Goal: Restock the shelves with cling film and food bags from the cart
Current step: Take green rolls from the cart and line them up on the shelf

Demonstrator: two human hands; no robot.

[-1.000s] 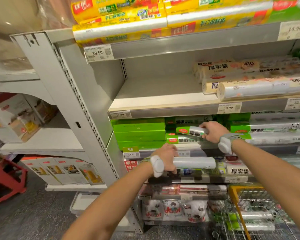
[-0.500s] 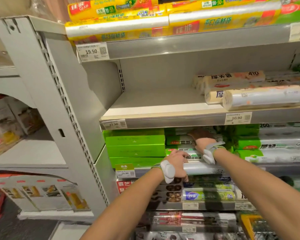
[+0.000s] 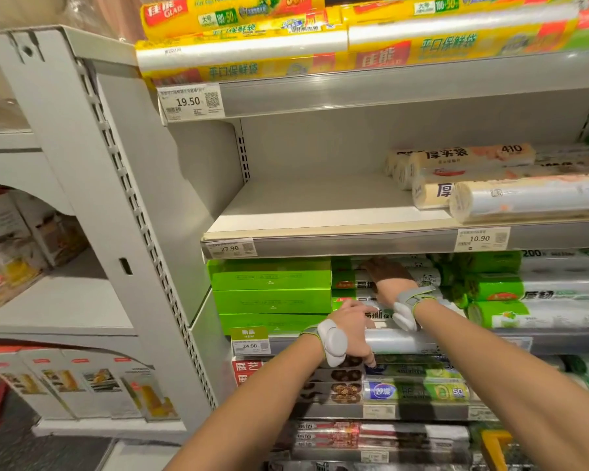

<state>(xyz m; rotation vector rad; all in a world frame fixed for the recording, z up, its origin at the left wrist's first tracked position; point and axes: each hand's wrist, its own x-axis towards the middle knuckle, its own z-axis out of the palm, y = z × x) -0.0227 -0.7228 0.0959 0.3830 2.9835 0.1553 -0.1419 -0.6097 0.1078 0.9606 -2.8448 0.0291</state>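
While my left hand curls round a clear film roll just right of the green boxes, my right hand lies on green-labelled rolls beside those boxes; with its fingers in shadow, I cannot tell its grip.

Both bare arms stretch up from the bottom of the frame toward the centre. The left hand, back up, a white band on its wrist, curls its fingers over a clear roll. The right hand reaches further in, just above and to the right, palm down, wrist banded too; its fingertips sit in shadow, grip unreadable.
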